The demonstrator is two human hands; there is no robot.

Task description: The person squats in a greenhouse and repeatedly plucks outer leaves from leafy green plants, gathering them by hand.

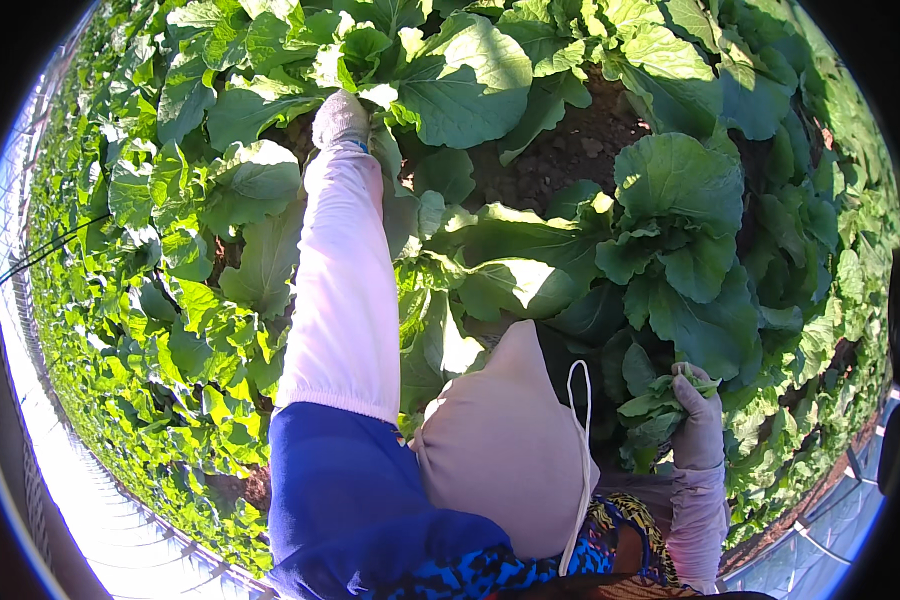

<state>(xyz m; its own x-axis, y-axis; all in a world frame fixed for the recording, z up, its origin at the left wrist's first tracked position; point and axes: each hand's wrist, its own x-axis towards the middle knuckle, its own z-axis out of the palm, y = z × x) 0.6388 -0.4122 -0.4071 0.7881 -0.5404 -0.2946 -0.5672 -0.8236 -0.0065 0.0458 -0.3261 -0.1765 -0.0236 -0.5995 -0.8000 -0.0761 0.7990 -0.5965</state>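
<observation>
My left hand (341, 120), in a light glove below a pale sleeve, reaches into the leafy green plants (465, 90) at the top. Leaves cover its fingers, so its grip cannot be told. Low on the right, my right hand (691, 416), also gloved, has its thumb and fingers closed on a small bunch of green leaves (652, 409). Just above that hand stands a large broad-leaved plant (679, 217), its outer leaves spread wide. A pale cloth with a white cord (586, 420) covers the lower middle, close to my body.
Dense leafy crop surrounds me on both sides. Brown soil (585, 142) shows between plants at the upper right of centre. Dark thin lines (52, 247) cross the far left. A pale, ribbed structure curves along the left and lower right rims.
</observation>
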